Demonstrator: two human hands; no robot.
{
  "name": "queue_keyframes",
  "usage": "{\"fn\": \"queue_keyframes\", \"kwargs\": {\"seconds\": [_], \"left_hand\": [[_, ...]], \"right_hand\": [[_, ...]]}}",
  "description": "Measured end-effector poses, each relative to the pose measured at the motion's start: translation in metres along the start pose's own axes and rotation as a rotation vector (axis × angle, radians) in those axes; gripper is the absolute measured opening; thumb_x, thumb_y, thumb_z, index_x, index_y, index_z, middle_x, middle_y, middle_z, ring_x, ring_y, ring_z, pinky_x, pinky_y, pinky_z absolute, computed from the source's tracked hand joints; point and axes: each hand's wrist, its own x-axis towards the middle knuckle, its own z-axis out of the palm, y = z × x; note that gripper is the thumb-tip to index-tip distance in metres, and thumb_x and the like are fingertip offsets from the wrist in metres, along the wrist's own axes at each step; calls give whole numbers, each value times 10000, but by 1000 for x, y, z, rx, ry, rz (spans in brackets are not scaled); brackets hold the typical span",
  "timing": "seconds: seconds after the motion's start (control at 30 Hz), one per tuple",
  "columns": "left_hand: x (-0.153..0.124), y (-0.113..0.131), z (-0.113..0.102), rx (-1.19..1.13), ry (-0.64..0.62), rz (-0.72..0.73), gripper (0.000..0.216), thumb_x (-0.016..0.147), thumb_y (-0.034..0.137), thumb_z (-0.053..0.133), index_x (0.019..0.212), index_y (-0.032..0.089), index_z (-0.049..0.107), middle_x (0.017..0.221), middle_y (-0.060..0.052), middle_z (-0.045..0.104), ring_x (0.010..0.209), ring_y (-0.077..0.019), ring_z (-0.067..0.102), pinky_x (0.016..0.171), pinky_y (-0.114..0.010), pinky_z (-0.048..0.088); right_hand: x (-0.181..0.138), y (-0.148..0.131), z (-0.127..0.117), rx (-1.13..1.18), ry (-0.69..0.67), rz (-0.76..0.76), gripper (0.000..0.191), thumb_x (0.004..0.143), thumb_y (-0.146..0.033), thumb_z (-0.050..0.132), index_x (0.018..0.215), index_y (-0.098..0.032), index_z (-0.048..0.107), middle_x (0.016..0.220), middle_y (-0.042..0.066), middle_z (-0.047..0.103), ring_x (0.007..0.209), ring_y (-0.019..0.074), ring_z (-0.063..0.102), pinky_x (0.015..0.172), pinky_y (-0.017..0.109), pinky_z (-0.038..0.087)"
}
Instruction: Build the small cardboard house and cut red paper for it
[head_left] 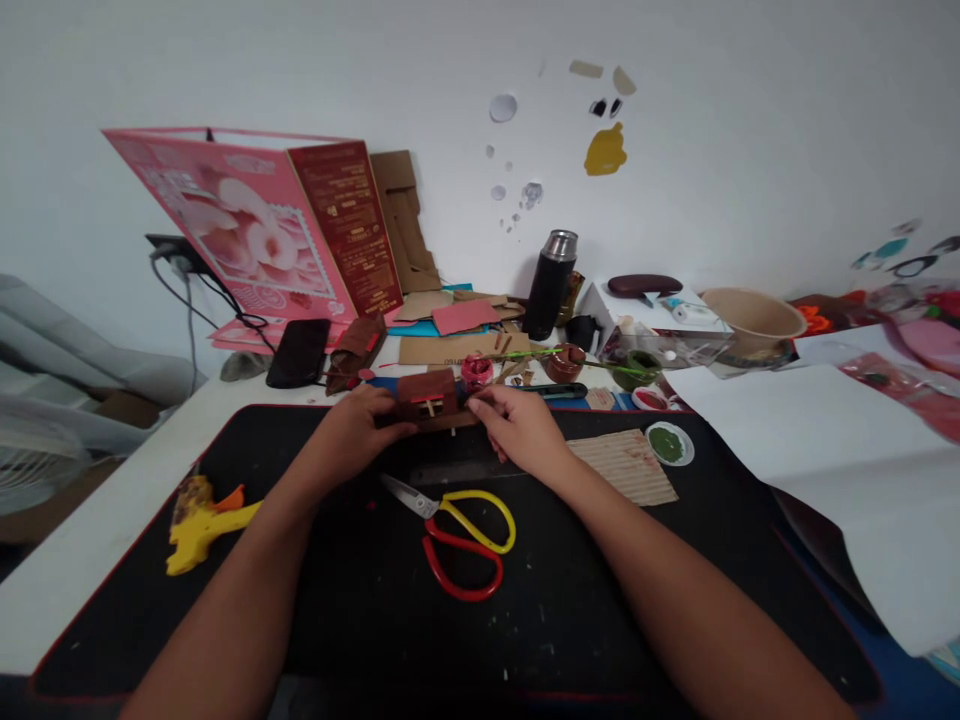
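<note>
A small brown model (428, 392), apparently painted cardboard with a rounded roof and a flat base, stands at the far edge of the black mat (585, 600). My left hand (361, 432) grips its left end, thumb along the base. At the right end, my right hand (519, 424) has its thumb and fingers pinched together on the model's edge; the exact contact is partly hidden. Scissors (431, 510) with one yellow and one red handle lie partly spread in front of the model. A dark ruler-like strip (450, 472) rests between the scissors and the hands.
On the left lies a yellow glue gun (196, 527). Corrugated cardboard (626, 465) and a lid of green paint (670, 443) sit right. Behind are paint jars with brushes (566, 362), a cutter (555, 391), a black flask (551, 285), a phone (298, 352) and a pink box (247, 225).
</note>
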Motion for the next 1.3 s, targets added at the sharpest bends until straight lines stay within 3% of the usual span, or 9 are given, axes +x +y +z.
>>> {"fn": "queue_keyframes", "kwargs": {"seconds": [0.13,0.27,0.43,0.63,0.83,1.17,1.3], "left_hand": [[-1,-10,-11,-54,49,-21,350,847,564,662,908,250,802,959,-75,752,980,-293,657,927,-431,511],[-3,-9,-15,-102,-5,28,361,868,599,662,919,271,804,1034,-68,756,1051,-297,658,995,-446,507],[-2,-4,-13,-130,-47,124,331,875,562,694,1039,297,805,1165,-53,752,1162,-304,636,1072,-441,487],[2,-7,-6,-109,-18,214,318,894,565,682,939,280,815,1180,-71,709,1187,-297,608,1113,-467,469],[2,-14,-6,-98,8,219,393,882,640,671,933,276,807,1214,-73,704,1209,-313,605,1121,-490,469],[3,-2,-2,-202,-30,141,422,835,676,706,938,282,817,1255,-79,704,1215,-320,625,1135,-509,472],[3,2,0,-202,-24,147,427,825,689,709,920,289,825,1227,-74,715,1187,-317,633,1120,-505,487]], "right_hand": [[3,-4,-14,122,161,-21,247,1027,-399,545,1032,-200,691,502,-67,531,383,130,504,443,237,382],[6,-6,-28,216,231,-13,253,1026,-404,552,1010,-190,686,498,-67,508,378,117,451,417,231,339],[8,-6,-38,117,110,-13,238,1031,-379,573,1051,-184,709,552,-54,560,470,111,507,507,229,370],[6,-8,-39,-131,-59,-98,265,1016,-400,616,961,-171,736,675,-6,671,616,134,595,613,259,378],[6,-6,-40,-237,-86,-138,246,991,-394,640,1022,-183,763,806,29,735,728,159,627,653,273,374],[5,-1,-28,-463,-83,-170,296,953,-429,679,1116,-193,753,1032,80,779,886,211,679,695,294,406],[4,0,-23,-578,-129,-127,331,968,-486,644,1090,-200,759,979,96,782,885,231,697,676,302,397]]}}
